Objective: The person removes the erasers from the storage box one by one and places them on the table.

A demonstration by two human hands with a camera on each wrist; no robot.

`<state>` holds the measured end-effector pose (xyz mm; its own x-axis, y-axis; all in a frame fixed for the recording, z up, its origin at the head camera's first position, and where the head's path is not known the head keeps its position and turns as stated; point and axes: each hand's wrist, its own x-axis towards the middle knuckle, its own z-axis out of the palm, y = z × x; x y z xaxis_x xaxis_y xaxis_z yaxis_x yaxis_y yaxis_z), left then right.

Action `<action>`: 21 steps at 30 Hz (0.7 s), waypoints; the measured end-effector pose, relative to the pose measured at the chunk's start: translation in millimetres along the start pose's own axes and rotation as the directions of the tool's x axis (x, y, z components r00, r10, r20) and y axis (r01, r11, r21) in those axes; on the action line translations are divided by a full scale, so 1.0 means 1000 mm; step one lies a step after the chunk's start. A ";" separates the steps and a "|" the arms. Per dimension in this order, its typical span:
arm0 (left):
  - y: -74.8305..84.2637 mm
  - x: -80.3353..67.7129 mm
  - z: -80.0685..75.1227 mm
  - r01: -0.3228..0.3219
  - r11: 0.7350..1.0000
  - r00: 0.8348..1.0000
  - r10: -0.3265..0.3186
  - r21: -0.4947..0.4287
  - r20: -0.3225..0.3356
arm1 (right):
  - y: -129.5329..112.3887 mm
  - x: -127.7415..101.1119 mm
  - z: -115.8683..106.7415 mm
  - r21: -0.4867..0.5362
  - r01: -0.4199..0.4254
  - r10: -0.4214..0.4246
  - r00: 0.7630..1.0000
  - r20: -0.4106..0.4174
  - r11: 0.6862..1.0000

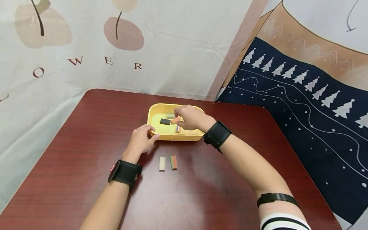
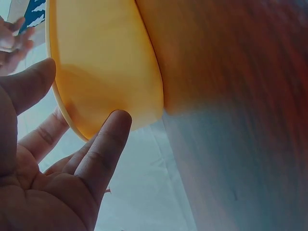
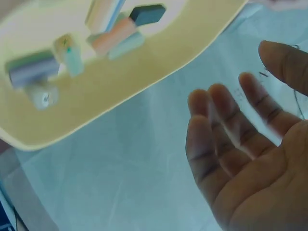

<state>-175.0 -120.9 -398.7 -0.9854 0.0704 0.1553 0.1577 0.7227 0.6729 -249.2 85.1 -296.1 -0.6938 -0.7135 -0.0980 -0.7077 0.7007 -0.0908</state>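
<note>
A yellow plastic basin [image 1: 172, 137] stands toward the back of the table, holding several small rectangular blocks. Among them are a black block [image 1: 165, 121], an orange block [image 1: 175, 120], a pale green block [image 1: 170, 116] and a striped white block [image 1: 178, 129]. My left hand [image 1: 141, 139] holds the basin's near left corner, thumb at the front rim, fingers round the left end. Over the basin's right part is my right hand [image 1: 190, 117], its fingers apart with nothing between them in the right wrist view. A grey-purple block [image 3: 33, 70] also lies inside.
In front of the basin, a cream block [image 1: 162, 164] and a green-and-orange block [image 1: 173, 162] lie side by side on the dark red table [image 1: 201, 191]. Printed fabric [image 1: 178, 48] hangs behind the table, and a navy patterned cloth [image 1: 287, 111] along its right.
</note>
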 end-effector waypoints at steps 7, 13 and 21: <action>0.000 -0.001 0.001 0.003 1.000 1.000 -0.003 0.005 -0.002 | 0.016 0.023 0.004 -0.069 0.005 0.008 0.983 0.186 0.998; 0.000 -0.002 0.002 -0.006 1.000 1.000 0.006 0.012 -0.005 | 0.028 0.037 0.017 -0.117 0.047 -0.009 0.951 0.308 0.992; 0.001 -0.002 0.001 -0.007 1.000 1.000 0.007 0.019 -0.027 | 0.031 0.051 0.023 -0.118 0.110 -0.057 0.923 0.381 0.987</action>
<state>-173.1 -119.5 -399.1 -0.9820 0.0571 0.1798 0.1632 0.7349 0.6583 -302.9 70.6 -327.0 -0.5486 -0.6961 -0.4632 -0.7905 0.6123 0.0160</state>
